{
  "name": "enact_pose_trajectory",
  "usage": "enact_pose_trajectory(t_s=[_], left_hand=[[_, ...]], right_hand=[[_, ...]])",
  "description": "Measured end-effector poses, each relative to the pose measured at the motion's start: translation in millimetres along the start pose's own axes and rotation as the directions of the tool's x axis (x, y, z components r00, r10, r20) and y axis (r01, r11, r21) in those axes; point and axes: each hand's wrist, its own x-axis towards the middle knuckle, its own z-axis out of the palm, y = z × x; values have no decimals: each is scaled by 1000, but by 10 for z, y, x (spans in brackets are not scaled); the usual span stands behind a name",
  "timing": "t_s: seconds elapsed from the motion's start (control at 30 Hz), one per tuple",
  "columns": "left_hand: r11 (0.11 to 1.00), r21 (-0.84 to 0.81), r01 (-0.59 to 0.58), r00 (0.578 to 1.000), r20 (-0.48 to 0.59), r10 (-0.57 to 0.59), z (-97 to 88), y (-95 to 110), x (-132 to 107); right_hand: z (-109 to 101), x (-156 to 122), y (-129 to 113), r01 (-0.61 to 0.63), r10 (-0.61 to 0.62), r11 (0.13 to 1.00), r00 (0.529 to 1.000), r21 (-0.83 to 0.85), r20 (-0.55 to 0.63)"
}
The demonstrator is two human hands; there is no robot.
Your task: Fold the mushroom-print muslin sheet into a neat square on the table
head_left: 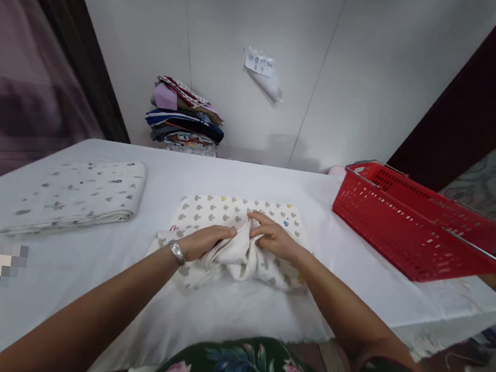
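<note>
A cream cloth printed with small grey shapes (209,211) lies on the white table (240,179) right in front of me. Its near edge is bunched up into a thick fold (235,256) between my hands. My left hand (206,241), with a watch on the wrist, grips the bunched fold from the left, fingers curled round it. My right hand (271,235) pinches the same fold from the right, fingertips pressed on the top of it. Both hands meet at the middle of the cloth.
A folded white cloth with grey spots (79,195) lies at the left. A red plastic basket (413,226) stands at the right, overhanging the table edge. A stack of folded clothes (186,118) sits against the back wall under a taped note (259,63).
</note>
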Motion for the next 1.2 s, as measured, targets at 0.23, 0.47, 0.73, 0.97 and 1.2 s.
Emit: enact_pose_trajectory(t_s=[0.23,0.47,0.73,0.97,1.2], left_hand=[[1000,-23,-9,993,-120,6,-80,-41,-55],[986,158,-47,999,34,42,61,23,-99],[933,355,-56,998,-4,61,123,33,-177],[950,308,-49,995,-68,74,115,93,-221],[882,463,-85,993,-37,115,206,129,-240]], right_hand=[[92,-72,47,197,-220,958,971,-208,-93],[49,-108,-77,225,-227,961,974,-158,9],[99,-44,-193,289,-265,934,955,-210,136],[74,-118,-234,250,-245,940,968,-233,51],[68,-34,-305,336,-299,917,936,-214,187]])
